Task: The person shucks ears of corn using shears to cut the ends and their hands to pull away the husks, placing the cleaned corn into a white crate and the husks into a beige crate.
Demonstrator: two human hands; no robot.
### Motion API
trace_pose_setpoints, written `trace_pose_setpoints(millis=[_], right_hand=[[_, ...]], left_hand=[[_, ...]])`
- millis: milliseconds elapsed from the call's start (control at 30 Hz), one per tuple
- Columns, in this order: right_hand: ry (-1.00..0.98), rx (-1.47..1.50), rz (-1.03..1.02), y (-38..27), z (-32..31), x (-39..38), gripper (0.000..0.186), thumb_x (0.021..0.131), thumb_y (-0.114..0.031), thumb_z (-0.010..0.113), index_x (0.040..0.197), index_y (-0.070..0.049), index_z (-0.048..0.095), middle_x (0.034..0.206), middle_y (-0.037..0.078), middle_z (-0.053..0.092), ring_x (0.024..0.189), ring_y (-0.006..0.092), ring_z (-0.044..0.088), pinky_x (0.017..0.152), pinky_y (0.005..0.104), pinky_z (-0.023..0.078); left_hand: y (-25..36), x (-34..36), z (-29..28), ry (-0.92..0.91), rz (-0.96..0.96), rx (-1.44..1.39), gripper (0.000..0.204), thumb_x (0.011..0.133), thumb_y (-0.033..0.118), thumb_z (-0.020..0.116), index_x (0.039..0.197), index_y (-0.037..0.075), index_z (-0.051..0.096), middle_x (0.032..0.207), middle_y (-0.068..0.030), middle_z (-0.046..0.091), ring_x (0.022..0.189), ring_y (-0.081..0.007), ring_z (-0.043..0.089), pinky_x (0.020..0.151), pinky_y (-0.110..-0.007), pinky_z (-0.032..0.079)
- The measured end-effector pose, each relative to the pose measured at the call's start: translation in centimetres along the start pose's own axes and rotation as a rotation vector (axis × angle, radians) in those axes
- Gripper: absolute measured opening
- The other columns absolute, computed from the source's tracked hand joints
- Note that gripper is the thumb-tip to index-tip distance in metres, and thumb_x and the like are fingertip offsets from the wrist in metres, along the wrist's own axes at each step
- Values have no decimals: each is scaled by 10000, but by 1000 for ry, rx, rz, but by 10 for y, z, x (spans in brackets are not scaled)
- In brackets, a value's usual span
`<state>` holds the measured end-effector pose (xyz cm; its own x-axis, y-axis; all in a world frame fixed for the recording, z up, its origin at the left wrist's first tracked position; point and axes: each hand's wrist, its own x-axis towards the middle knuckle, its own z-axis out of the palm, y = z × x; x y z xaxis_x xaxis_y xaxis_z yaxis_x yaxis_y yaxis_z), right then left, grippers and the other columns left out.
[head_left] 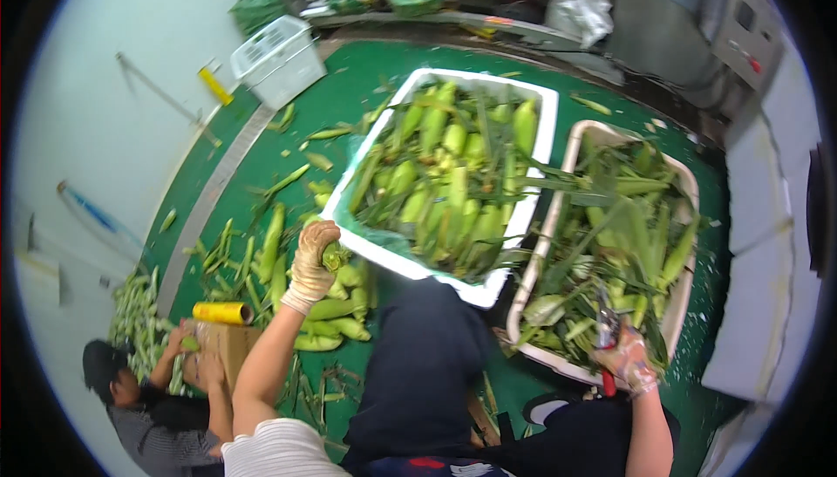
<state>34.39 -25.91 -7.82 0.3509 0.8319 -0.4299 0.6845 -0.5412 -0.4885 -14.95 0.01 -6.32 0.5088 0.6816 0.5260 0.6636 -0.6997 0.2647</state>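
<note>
The gloved right hand (626,360) has its fingers wrapped round red-handled shears (608,327), over leaves (641,233) in the beige tub (571,147); the left hand's (312,261) fingers curl round the end of a green corn ear (334,259), just beside the white box (546,141); I'd steady that ear firmly, set the shears square to its stem end, and keep fingertips well clear.

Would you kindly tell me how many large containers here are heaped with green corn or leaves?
2: the white box in the middle and the cream tub to its right.
</note>
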Motion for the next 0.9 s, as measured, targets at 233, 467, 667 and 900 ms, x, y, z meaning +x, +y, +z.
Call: trace_pose_setpoints(millis=[233,467,667,900], right_hand=[[-6,3,33,16,33,18,872,575,-221,798,1283,93,398,1056,246,611,924,364,612,821,373,499],[-111,270,92,-24,39,22,819,616,-142,735,1326,82,393,1087,211,619,936,313,605,824,343,490],[-107,111,60,-5,36,27,801,620,-151,741,1316,65,409,1108,200,611,939,323,602,822,357,496],[-25,-43,62,-10,34,31,711,587,-295,804,1167,8,525,1036,201,641,936,343,618,827,390,499]], left_hand=[[14,-78,-77,341,-675,-1282,427,584,107,710,972,36,544,943,-127,588,929,-279,566,965,-408,415],[14,-116,-103,625,-577,-1899,448,891,541,485,810,101,472,606,-11,430,589,-182,409,627,-345,359],[1,-117,-94,751,-894,-1693,377,881,453,563,888,78,531,718,-50,493,655,-226,512,711,-388,454],[-157,-203,-51,500,-1377,-496,192,859,205,634,825,17,655,607,-67,592,507,-167,556,491,-307,455]])
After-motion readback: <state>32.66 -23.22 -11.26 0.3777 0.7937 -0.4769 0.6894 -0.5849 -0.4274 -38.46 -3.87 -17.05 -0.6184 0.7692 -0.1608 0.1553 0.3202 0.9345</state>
